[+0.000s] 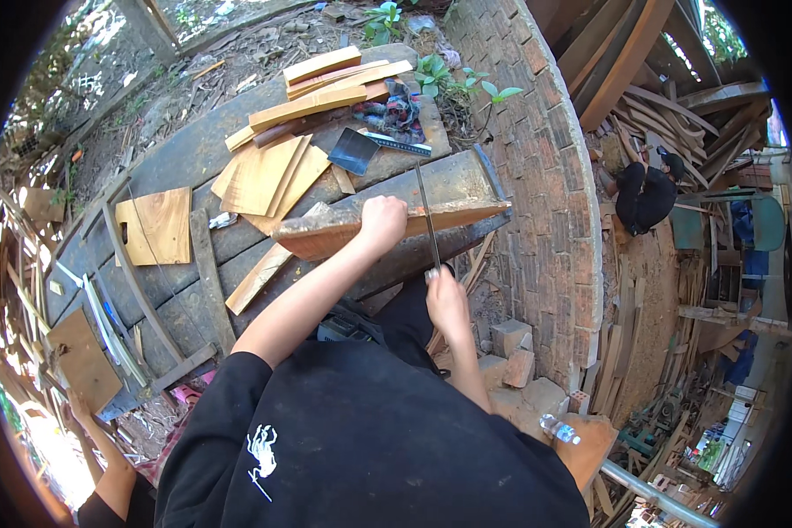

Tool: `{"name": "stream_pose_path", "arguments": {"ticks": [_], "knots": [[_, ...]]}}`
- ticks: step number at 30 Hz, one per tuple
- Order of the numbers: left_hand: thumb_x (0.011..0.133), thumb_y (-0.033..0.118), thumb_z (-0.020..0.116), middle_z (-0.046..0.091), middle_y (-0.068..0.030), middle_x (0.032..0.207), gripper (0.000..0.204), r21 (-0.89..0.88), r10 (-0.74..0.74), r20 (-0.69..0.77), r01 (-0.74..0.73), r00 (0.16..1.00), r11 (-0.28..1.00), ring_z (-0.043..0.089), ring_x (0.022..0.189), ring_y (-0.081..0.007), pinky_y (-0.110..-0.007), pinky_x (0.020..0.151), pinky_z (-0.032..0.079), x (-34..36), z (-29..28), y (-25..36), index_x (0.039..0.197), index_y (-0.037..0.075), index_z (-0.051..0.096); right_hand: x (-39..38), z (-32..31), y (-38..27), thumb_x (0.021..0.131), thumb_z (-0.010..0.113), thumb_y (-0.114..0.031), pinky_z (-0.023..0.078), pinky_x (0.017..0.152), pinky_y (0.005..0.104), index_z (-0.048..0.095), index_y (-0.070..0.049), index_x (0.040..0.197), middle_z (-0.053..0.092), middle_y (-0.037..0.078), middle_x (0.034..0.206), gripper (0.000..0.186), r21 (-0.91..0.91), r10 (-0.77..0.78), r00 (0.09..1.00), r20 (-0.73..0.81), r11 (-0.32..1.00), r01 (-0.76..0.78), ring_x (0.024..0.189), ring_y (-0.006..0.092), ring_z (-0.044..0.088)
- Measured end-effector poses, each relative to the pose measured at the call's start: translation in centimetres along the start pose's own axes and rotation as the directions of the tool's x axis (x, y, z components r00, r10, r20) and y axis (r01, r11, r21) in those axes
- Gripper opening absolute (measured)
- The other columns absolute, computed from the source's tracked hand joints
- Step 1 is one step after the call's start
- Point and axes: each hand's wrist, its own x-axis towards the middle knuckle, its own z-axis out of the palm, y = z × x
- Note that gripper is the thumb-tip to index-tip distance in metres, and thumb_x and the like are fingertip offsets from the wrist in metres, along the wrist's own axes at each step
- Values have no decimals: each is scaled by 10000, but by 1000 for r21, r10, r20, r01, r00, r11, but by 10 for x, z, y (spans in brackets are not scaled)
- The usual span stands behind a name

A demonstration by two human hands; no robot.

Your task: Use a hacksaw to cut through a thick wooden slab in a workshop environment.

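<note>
A wooden board (449,214) stands on edge on the dark plank bench, its long upper edge running left to right. My left hand (385,222) is closed over that edge near the board's middle. Low in my right hand (447,297) is a long thin dark metal tool (427,207), file-like, though I cannot tell its exact kind. It points away from me and crosses the board's edge toward the right end. The fingers of my right hand are wrapped round its near end. Just left of the board lies a narrow wood strip (259,278).
Cut wood pieces (264,176), a try square (356,151) and a crumpled cloth (396,113) lie on the bench (163,304). A wooden frame saw (136,282) rests left. A brick wall (537,194) borders the right. Another person's arm (110,449) shows lower left; someone crouches far right.
</note>
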Motion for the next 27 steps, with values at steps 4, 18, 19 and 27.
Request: {"name": "stream_pose_path", "arguments": {"ticks": [4,18,19,27], "knots": [[644,101,585,645,-127,680,97,-43,-25,-19,24,1000,999,653,677,-246,-342,594,513,5,2,2,671,73,674,41,11,-6,877,422,-174,418,651,533,492,27,830,557,298,714,217,-26,-43,998,-55,999,41,737,463,547],[618,81,592,636,-153,670,83,-102,-63,5,63,998,993,650,666,-274,-349,595,514,-7,3,13,648,51,663,31,5,-12,899,381,-177,423,683,488,514,19,825,593,243,790,248,-100,52,998,25,994,-50,802,426,561],[618,75,591,635,-156,670,80,-103,-64,3,64,998,993,650,667,-275,-348,594,515,-5,3,13,645,50,662,30,5,-11,899,381,-177,423,683,488,514,19,825,593,243,790,248,-97,61,998,22,994,-58,802,426,561],[632,72,575,633,-154,659,90,-70,-78,-33,76,996,995,649,660,-281,-358,583,515,12,0,-8,642,43,660,-39,-27,-4,877,403,-150,404,641,538,495,11,837,558,293,721,190,13,60,993,100,998,-62,743,452,552]]}}
